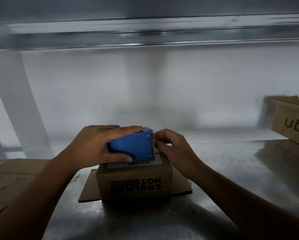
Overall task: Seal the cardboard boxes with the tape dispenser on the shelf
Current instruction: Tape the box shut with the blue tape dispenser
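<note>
Nearest to the camera, a small cardboard box [135,182] stands on a flat cardboard sheet [88,191], with its print upside down toward the viewer. The box looks light and rather stiff, but the top flaps probably give way under hard pressure, so I think the push should stay over the edges and the seam.

On top of the box sits the blue tape dispenser [136,146]. It is hard plastic, smooth on the sides and probably not heavy, and the toothed front edge is sharp. The wide body is the good place to hold it, and this is where the left hand [96,144] grips, the fingers over the top and the thumb along the lower side. The right hand [174,149] has curled fingers whose tips meet at the toothed edge and pinch there – whether a tape end is between them I cannot tell, because the tape is too faint.

Everything rests on a metal shelf [232,170], which is shiny and likely slippery, so the sheet may slide when the dispenser is pulled. To the left lies flattened cardboard [10,174], and far to the right is an open box [292,122]. Behind is a pale wall [145,87] – above it runs an upper shelf [145,38]. The light is dim.
</note>
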The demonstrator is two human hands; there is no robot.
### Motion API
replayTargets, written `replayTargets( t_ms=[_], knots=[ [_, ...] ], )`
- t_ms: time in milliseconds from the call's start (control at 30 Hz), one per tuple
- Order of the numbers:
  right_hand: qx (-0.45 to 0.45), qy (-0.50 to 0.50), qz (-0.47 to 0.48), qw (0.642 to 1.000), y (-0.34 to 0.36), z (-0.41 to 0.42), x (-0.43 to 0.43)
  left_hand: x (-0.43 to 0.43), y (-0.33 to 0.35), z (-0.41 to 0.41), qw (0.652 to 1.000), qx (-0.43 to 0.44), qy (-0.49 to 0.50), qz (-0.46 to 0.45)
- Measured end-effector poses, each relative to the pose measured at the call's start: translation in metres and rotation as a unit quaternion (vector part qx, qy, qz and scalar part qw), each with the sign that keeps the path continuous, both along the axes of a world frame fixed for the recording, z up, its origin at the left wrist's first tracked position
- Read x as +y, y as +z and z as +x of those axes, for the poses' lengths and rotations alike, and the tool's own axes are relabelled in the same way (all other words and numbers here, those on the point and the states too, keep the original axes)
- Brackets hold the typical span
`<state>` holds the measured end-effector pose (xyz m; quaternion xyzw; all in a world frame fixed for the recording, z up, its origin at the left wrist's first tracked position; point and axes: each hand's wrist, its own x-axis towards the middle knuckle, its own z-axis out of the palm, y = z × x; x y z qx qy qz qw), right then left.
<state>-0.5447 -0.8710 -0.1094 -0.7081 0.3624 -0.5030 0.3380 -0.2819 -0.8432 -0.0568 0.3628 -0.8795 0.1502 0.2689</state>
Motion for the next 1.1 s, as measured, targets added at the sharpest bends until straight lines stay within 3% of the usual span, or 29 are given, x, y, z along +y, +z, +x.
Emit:
replayTargets(
  t_ms=[500, 700, 900, 1000, 1100],
  knots=[
    [0.044, -0.033, 0.036, 0.998, 0.029, -0.018, 0.005, 0.002, 0.000, -0.002, 1.000, 0.002, 0.014, 0.005],
    [-0.004, -0.003, 0.187, 0.982, 0.036, -0.057, 0.013, 0.004, 0.002, -0.003, 1.000, -0.002, 0.010, 0.012],
    [-0.148, 0.060, 0.405, 0.900, 0.036, -0.052, 0.014, 0.006, 0.000, -0.001, 1.000, 0.001, -0.008, 0.004],
    [-0.170, 0.072, 0.441, 0.878, 0.031, -0.054, 0.013, 0.006, 0.001, -0.003, 1.000, 0.004, -0.012, 0.009],
    [-0.146, 0.056, 0.441, 0.884, 0.026, -0.052, 0.009, 0.006, 0.001, -0.004, 1.000, 0.008, -0.007, 0.016]
  ],
)
